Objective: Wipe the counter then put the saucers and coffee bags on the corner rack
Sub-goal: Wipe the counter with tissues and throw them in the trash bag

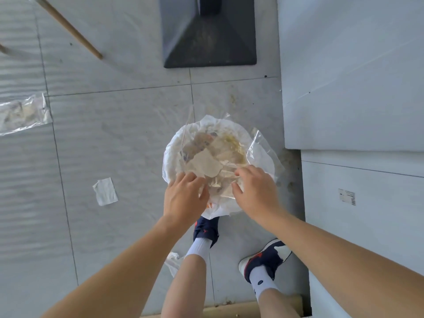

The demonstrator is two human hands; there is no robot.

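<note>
I am looking straight down at a round bin lined with a white bag on the tiled floor. It is full of crumpled paper and clear plastic film. My left hand is at the bin's near rim, its fingers curled into the film. My right hand is beside it on the right, thumb and fingers pinching the same film. No saucers, coffee bags, counter top or corner rack are in view.
A white cabinet stands along the right. A black pedestal base is ahead, and a wooden stick lies at the upper left. A clear plastic sheet and a white paper scrap lie on the floor. My shoes are below the bin.
</note>
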